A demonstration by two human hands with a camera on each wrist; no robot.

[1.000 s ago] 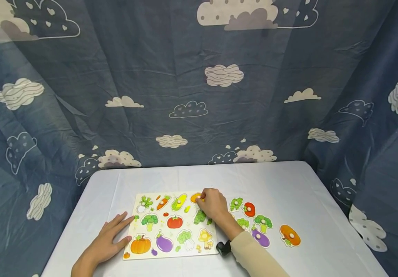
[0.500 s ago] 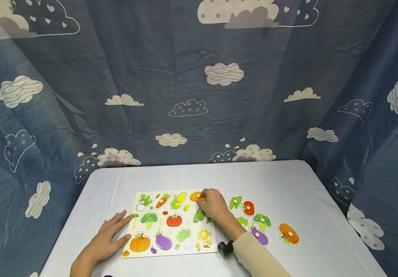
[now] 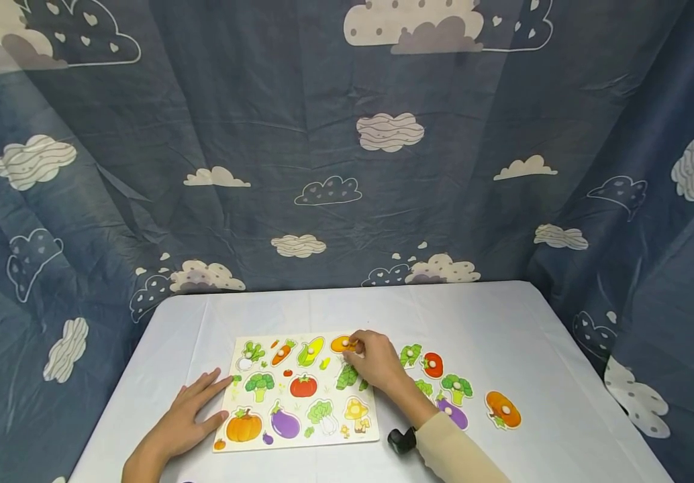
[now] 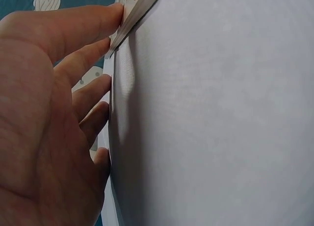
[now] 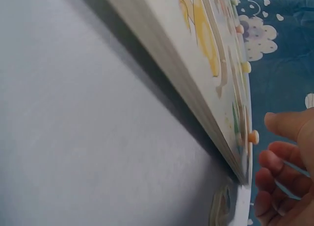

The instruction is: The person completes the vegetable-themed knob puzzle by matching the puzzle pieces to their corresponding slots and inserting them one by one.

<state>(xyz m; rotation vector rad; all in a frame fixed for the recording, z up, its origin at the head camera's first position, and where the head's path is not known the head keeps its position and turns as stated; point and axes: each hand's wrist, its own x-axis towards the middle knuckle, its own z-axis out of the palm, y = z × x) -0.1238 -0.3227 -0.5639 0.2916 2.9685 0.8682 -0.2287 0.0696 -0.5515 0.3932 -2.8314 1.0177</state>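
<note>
A white vegetable puzzle board (image 3: 305,445) lies on the table. My left hand (image 3: 180,419) rests at its left edge, fingers spread and nearly straight; in the left wrist view the thumb and fingertips lie against that edge. My right hand (image 3: 377,362) is over the board's far right corner, beside an orange vegetable piece (image 3: 339,344) set into the board. In the right wrist view that piece's orange knob (image 5: 253,137) stands free, with a gap to the parted thumb and loosely bent fingers. A carrot piece (image 3: 283,353) and a corn piece (image 3: 311,351) with knobs sit in the same row.
Loose knobbed pieces lie right of the board: a tomato (image 3: 433,365), a broccoli (image 3: 458,388), an eggplant (image 3: 452,412), an orange pumpkin-like piece (image 3: 504,410) and leafy green ones (image 3: 410,355). A dark cloud-print curtain (image 3: 323,134) hangs behind the white table (image 3: 474,315).
My right thumb and fingers have parted from the orange piece's knob, and that hand has shifted slightly right. The left hand stays at the board's edge.
</note>
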